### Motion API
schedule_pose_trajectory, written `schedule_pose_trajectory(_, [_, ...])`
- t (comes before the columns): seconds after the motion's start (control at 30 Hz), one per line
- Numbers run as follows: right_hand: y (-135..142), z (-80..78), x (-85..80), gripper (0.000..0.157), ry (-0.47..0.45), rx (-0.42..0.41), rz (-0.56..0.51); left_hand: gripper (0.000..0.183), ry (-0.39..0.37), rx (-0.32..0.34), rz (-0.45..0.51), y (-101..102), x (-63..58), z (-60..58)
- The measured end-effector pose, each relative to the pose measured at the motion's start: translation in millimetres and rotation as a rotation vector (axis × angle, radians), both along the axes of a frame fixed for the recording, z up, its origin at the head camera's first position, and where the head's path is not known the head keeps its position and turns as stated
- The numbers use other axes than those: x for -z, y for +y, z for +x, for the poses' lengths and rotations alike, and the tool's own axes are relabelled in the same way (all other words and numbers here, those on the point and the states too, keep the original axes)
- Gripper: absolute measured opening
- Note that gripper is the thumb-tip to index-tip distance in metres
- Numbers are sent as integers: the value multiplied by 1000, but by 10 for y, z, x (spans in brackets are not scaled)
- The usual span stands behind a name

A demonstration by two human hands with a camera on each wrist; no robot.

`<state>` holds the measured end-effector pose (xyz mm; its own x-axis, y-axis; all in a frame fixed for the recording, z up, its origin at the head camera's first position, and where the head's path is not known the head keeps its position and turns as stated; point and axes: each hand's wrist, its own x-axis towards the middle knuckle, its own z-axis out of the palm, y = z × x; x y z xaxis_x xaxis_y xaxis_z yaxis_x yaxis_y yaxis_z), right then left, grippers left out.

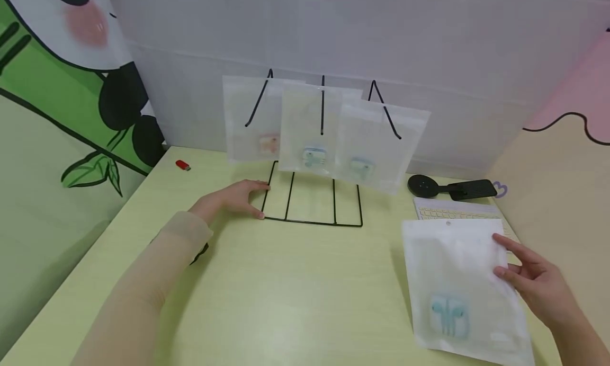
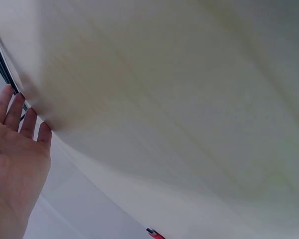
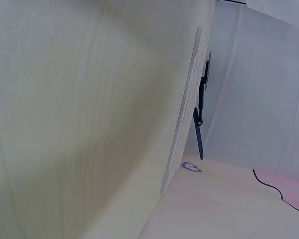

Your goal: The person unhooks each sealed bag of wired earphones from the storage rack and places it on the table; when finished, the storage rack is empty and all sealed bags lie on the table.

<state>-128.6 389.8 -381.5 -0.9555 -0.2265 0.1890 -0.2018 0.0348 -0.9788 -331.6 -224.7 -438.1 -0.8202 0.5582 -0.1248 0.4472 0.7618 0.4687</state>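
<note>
My left hand (image 1: 238,199) is at the left side of a black wire display rack (image 1: 312,222). Its thumb touches near the front corner and its fingertips meet the left bar, fingers spread and fairly straight. On the right, my right hand (image 1: 540,281) pinches the right edge of a white translucent pouch (image 1: 457,265) between thumb and fingers. Earphones in a case (image 1: 449,315) show through its lower part. Three similar pouches hang from the rack's prongs: a left one (image 1: 245,117), a middle one (image 1: 305,122) and a right one (image 1: 381,138).
A red USB stick (image 1: 183,165) lies at the back left of the table. At the back right are a white keyboard (image 1: 457,210), partly behind the held pouch, and a black folding stand (image 1: 474,189). A pale curtain (image 1: 333,27) backs the table.
</note>
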Motion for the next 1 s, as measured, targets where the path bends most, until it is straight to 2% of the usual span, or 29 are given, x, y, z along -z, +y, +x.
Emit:
schedule_pose_trajectory(0.13, [9,-11,34,64,-57,5,193,93,-7,-3,2,3,11,-6])
schedule_pose_trajectory(0.3, [-8,-31,81,65,-67,-30,385,93,-5,-2,-8,-1,33,-19])
schedule_pose_trajectory(0.5, [-9,-62,148,68,-42,-135,423,93,-17,-3,2,1,4,-6])
schedule_pose_trajectory(0.7, [26,-75,195,67,6,-121,561,92,-28,-3,-1,5,-15,-6])
schedule_pose_trajectory(0.8, [58,-78,232,63,1,-121,602,92,-24,-1,-1,10,-20,-3])
schedule_pose_trajectory(1.0, [140,-84,318,62,-43,-169,606,90,-10,2,-2,7,-15,5])
